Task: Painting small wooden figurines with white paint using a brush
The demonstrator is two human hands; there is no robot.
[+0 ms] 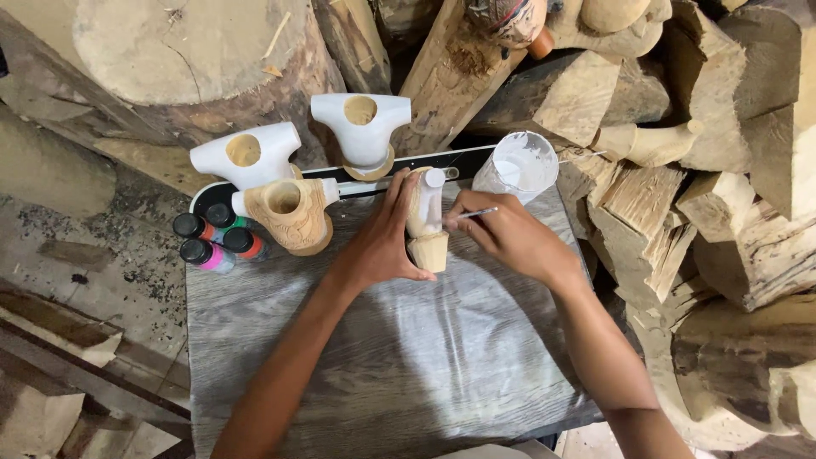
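Rough split logs (pixel 722 212) with splintery, pale grain pile up beyond and to my right, and a big sawn stump (pixel 195 59) sits at upper left. My desk (pixel 382 357) is a grey board with a streaky wood-grain print. On its far edge stand three carved wooden pieces, each T-shaped with a round hollow on top: two coated smooth white (pixel 246 155) (pixel 361 123), one still mostly bare carved wood (pixel 289 212). My left hand (pixel 382 242) curls around a fourth piece (pixel 427 223), holding it upright near the desk's middle rear, white above and bare tan wood at the base. My right hand (pixel 510 234) pinches a thin brush (pixel 474 214) whose tip meets that piece. Just behind stands a clear plastic cup (pixel 520 163) smeared with white paint. At left, four small paint bottles (pixel 217 238) with black caps cluster together.
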